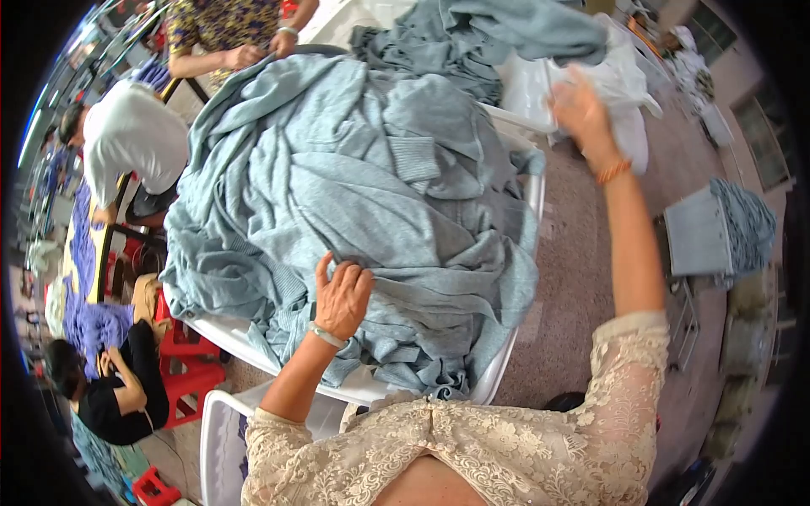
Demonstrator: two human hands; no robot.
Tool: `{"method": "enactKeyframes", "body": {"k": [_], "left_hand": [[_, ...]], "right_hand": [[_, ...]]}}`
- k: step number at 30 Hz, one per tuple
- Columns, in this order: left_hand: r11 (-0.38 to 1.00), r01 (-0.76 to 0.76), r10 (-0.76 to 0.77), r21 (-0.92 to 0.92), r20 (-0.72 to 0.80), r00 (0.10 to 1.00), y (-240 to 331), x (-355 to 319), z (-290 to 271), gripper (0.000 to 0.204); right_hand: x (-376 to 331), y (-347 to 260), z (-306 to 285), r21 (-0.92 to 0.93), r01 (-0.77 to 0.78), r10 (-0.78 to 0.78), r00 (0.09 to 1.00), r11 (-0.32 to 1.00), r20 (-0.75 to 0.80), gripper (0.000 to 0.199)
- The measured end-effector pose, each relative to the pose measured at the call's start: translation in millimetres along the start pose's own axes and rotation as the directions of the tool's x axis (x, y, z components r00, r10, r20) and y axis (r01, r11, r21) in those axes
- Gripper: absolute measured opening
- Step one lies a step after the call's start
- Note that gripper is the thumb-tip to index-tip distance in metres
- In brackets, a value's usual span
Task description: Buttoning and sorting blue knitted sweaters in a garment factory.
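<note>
A large heap of light blue-grey knitted sweaters (337, 185) fills a white plastic bin (506, 354) in front of me. My left hand (340, 302) rests on the near side of the heap, its slightly bent fingers apart on the knit. Out to the far right, my right hand (582, 118) is raised past the bin's edge, blurred by motion, with its fingers stretched out. Just beyond it a blue-grey knitted garment (531, 29) appears to hang in the air, apart from the hand, above more sweaters (430, 55) at the far side.
Across the heap, another person's hands (245, 57) are at its far left edge. White plastic bags (620, 63) lie at the far right. A crate with blue-grey knitwear (700, 236) stands on the right. At left are seated people, red stools (187, 388) and purple fabric (93, 329).
</note>
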State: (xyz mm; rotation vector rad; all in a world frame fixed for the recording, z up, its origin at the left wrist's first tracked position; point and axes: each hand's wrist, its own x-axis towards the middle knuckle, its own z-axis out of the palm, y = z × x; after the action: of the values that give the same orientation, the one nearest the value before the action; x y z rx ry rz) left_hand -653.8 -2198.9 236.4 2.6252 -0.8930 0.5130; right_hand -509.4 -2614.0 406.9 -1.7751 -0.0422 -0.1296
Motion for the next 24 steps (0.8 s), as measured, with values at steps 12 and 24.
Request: {"method": "enactKeyframes", "body": {"k": [12,24], "left_hand": [[0.875,-0.195,0.212,-0.443,-0.011,0.977,45.7,44.3,-58.6,0.028],[0.987,0.112,-0.100,0.113,-0.104,0.990,-24.5,114.3,-68.8,0.023]], "right_hand": [[-215.4,39.4,140.6,-0.136,0.239,-0.167,0.901,0.961,0.399,0.029],[-342.2,-22.0,-114.8,-0.427,0.157,-0.448,0.464,0.891,-0.764,0.038]]}}
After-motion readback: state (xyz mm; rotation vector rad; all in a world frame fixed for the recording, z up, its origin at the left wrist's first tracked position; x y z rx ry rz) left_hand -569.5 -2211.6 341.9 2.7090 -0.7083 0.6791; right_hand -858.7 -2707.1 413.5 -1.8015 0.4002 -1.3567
